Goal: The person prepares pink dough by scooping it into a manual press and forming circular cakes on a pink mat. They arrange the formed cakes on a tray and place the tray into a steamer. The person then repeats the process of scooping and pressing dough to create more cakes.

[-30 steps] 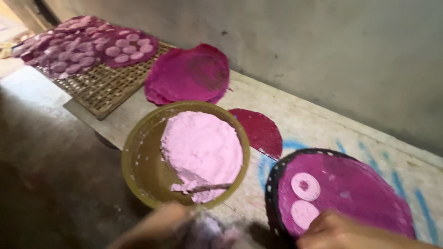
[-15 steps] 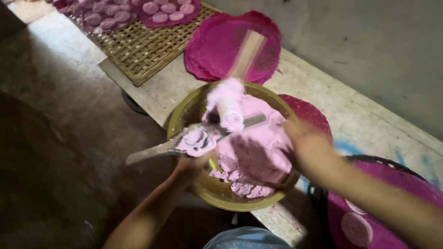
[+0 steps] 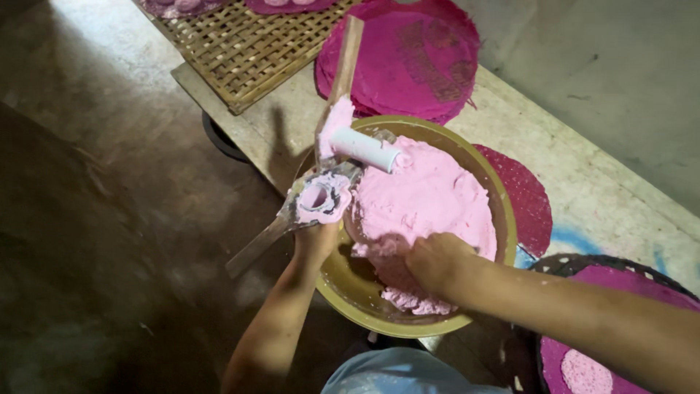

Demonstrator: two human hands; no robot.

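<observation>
**Pink dough, ring mould and bowl at a low bench**

Pink, soft dough point(image 3: 426, 201) fills a wide olive-yellow bowl point(image 3: 503, 219) that stands on the pale bench point(image 3: 583, 160); this is the material both hands work. At far left lies the dark, worn floor point(image 3: 95, 219); above it a woven bamboo tray point(image 3: 240, 51) rests on the bench end, with flat pink discs at its upper edge, only partly in view. The left hand point(image 3: 315, 241) is closed from below around a small ring mould on a long flat handle point(image 3: 255, 244); the ring point(image 3: 319, 198) is held level over the bowl rim, seemingly so that loose dough falls back into the bowl; it is packed with dough and shows a hollow in its middle. Just above, a white cylinder point(image 3: 367, 148) smeared with dough lies across the bowl edge beside a wooden stick point(image 3: 345, 55) that leans up and away; how these join the mould cannot be told. The right hand point(image 3: 430, 261) is pressed into the near side of the dough, fingers curled and buried, so what they grip cannot be told. Magenta round mats point(image 3: 408, 58) lie behind the bowl; a darker red one point(image 3: 529, 197) lies partly under its right side; at lower right a dark-rimmed tray point(image 3: 576, 264) lined in magenta holds a pale pink disc point(image 3: 587, 372); the right forearm crosses over it and hides much of it. A pale blue cloth point(image 3: 401, 372) shows at the bottom edge.
</observation>
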